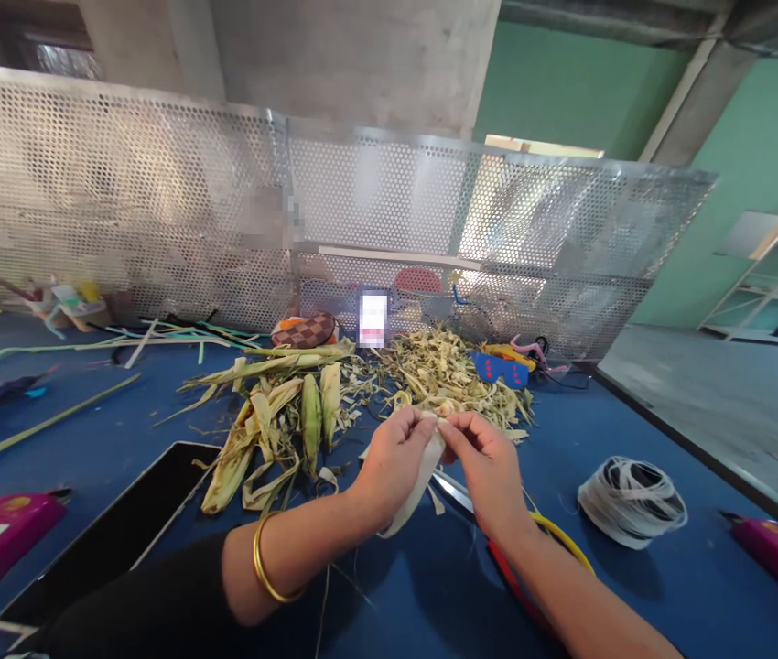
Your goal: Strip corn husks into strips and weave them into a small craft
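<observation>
**Pale husk strip pinched by both hands, its length hung on the left hand's side**

Well left of the grip, a black tray (121, 522) is set on the bench (564, 428). Nearer, left of and beyond the grip, whole husks (330, 403) are heaped. By the left hand (393, 465), the husk strip (423, 480) is clamped between thumb and finger; its long axis is directed down and slightly left from the fingertips, toward the body, so the free length is carried nearer this hand. Just beyond the grip, shredded husks (437, 361) are piled; below it, scissors (454, 492) are partly covered by the right hand (491, 476), by which the strip's upper end appears pinched. Farther right, a twine spool (629, 513) is placed.
</observation>
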Motion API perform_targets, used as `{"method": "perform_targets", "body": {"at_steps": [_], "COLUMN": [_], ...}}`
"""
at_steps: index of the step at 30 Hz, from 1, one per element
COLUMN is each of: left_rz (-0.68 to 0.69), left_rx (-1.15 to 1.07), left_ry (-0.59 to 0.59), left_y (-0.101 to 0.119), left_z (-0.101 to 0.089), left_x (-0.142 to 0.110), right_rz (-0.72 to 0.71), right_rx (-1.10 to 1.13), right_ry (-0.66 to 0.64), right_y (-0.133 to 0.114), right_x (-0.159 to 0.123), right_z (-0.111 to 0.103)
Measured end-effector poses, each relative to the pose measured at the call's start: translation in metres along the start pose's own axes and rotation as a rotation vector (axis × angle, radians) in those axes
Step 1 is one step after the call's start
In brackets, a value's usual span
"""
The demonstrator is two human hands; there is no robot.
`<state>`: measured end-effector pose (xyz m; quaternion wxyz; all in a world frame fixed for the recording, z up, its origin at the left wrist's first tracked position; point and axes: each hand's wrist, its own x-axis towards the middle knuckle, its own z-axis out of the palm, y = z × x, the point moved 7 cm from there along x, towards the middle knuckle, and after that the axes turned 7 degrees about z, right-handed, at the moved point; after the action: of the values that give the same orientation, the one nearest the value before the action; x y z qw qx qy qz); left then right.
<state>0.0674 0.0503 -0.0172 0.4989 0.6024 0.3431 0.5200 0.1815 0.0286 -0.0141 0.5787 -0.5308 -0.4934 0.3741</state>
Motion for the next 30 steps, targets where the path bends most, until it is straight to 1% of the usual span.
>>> {"method": "perform_targets", "body": {"at_steps": [7,12,14,17,20,22,23,25,30], "left_rz": [0.034,-0.013,-0.023,-0.057,-0.082,-0.066,-0.054,-0.032,-0.041], "left_rx": [0.021,-0.044,-0.058,-0.084,-0.112,-0.102,-0.094,-0.072,-0.048], "left_ry": [0.015,0.035,0.048,0.053,0.062,0.078,0.088,0.108,0.131], "left_y": [0.001,-0.004,-0.005,-0.007,-0.008,-0.006,-0.006,-0.005,-0.004], "left_z": [-0.001,-0.002,-0.003,-0.003,-0.005,-0.007,-0.008,-0.01,-0.012], "left_x": [0.001,0.002,0.002,0.003,0.003,0.004,0.005,0.006,0.007], "right_rz": [-0.131,-0.187,-0.171,-0.085,0.063,0.147,0.168,0.162,0.042], "right_rx": [-0.139,-0.165,-0.129,0.008,0.185,0.233,0.232,0.209,0.086], "right_ry": [0.078,0.073,0.077,0.065,-0.039,-0.126,-0.154,-0.16,-0.094], "right_y": [-0.008,-0.01,-0.01,-0.008,0.001,0.008,0.01,0.012,0.006], "right_x": [-0.004,-0.006,-0.006,-0.005,-0.005,-0.007,-0.008,-0.008,-0.008], "right_z": [-0.004,-0.004,-0.005,-0.003,0.007,0.016,0.019,0.02,0.012]}}
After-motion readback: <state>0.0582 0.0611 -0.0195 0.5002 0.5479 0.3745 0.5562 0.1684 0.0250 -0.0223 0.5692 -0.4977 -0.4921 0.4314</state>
